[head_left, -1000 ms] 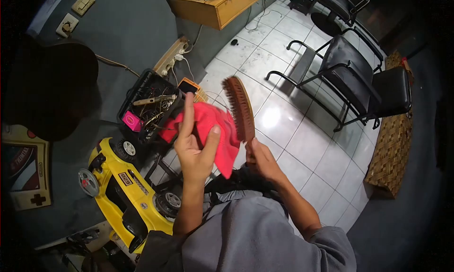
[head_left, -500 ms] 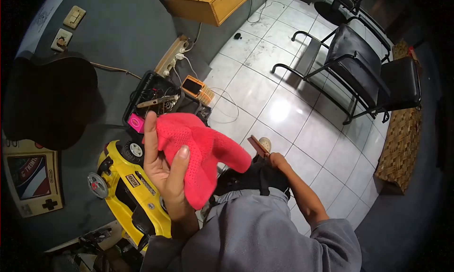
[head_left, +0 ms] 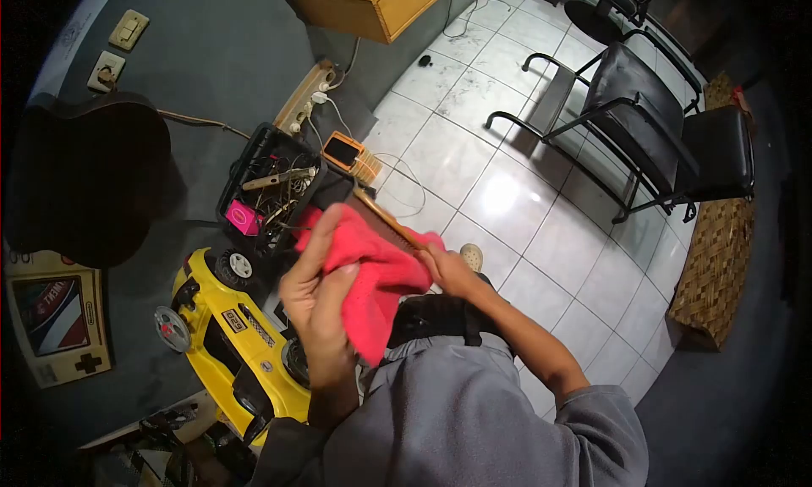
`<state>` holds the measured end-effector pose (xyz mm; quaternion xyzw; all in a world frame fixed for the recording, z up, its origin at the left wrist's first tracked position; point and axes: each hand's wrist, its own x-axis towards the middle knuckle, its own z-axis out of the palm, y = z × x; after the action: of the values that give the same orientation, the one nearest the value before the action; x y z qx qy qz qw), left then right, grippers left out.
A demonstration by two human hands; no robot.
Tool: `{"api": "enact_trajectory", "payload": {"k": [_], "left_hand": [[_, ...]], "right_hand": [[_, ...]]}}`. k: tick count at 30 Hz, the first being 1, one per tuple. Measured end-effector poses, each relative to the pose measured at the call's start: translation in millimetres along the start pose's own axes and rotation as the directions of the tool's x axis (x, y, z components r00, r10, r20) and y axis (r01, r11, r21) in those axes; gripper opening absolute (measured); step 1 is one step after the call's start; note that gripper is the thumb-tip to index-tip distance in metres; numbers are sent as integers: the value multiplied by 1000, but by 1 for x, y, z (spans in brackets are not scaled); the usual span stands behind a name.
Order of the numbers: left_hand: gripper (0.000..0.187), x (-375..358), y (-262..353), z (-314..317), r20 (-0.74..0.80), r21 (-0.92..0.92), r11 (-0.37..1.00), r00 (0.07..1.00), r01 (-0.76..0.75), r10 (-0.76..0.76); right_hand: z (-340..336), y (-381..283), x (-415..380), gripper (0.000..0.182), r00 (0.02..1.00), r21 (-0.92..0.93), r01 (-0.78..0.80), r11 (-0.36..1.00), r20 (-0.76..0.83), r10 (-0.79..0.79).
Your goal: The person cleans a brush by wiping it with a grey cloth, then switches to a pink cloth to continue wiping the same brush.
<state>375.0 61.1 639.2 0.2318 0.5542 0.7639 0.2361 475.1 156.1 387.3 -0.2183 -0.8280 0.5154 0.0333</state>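
Observation:
My left hand (head_left: 320,292) grips a crumpled pink-red cloth (head_left: 381,271) with a dotted, knit-like texture, held up in front of my body. Its thumb presses on the near side of the fabric and one finger points up behind it. My right hand (head_left: 450,269) is closed round the near end of a long brown brush (head_left: 385,219) with a light wooden back. The brush slants up to the left across the far side of the cloth and overlaps it in this view.
Left of me a yellow toy car (head_left: 245,352) stands beside an open black toolbox (head_left: 266,136) holding cables and a pink box (head_left: 243,217). An orange-framed device (head_left: 343,152) lies near the power strip (head_left: 304,102). A black barber chair (head_left: 634,89) stands right, on white floor tiles.
My right hand has come up and left, bringing the brush from low beside my body to the cloth. The cloth is more bunched and its right-hand lobe has folded in.

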Motion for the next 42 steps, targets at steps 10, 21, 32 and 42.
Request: {"api": "enact_trajectory", "payload": {"k": [10,21,32,42], "left_hand": [[24,1,-10,-17,-205,-16,999,978,-49,44],[18,27,-42,11,-80,-169,983,993,76,-91],[27,35,19,-6,-168,-355,928,984,-115,58],[12,33,-18,-3,-204,213,975,972,-67,112]], "right_hand": [[5,131,-36,55,882,-184,-460,868,15,471],[-46,-79,-38,25,965,422,250,872,-184,-188],[19,152,-32,54,905,-310,-403,861,8,426],[-51,-82,-22,33,988,553,78,830,-153,9]]}}
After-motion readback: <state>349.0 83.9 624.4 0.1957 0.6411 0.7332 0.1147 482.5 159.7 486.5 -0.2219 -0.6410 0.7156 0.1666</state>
